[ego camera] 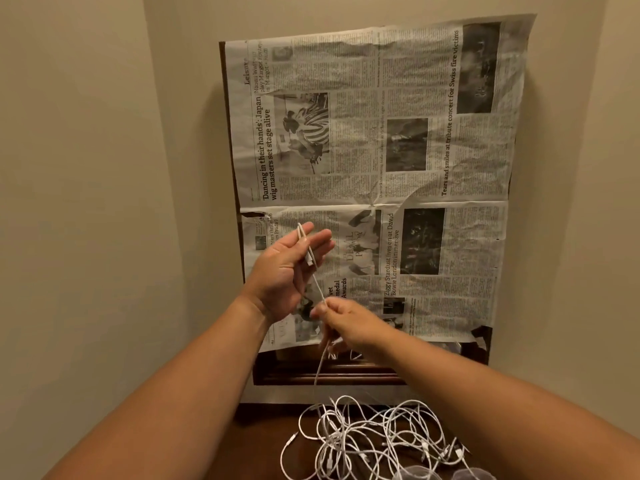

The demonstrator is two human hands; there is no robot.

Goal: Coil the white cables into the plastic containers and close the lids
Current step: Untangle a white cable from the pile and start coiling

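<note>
While both bare forearms reach forward from the bottom corners of the view, the left hand (287, 268) is raised palm up, tilted toward the right, with its fingers extended and only loosely curled. Across that open palm lies the folded end of a thin white cable (306, 249), doubled into a narrow loop whose bend sticks out past the fingertips; the thumb lies alongside the strands, so the left hand cradles the cable more than it clamps it. From the palm the same cable runs down and to the right to the right hand (346, 323), which sits lower and nearer, back of the hand up, its thumb and forefinger pinched shut on the strand. Below that pinch the cable drops toward the dark wooden bench (249, 441).

On the bench, near the bottom edge, lies a tangled heap of white cables (370, 441), its loops crossing one another. Just beyond the heap, at the very bottom of the view, two rounded clear plastic containers (415, 474) show only in part. Behind the hands a crumpled sheet of black-and-white newspaper (381, 168) lies spread out.
</note>
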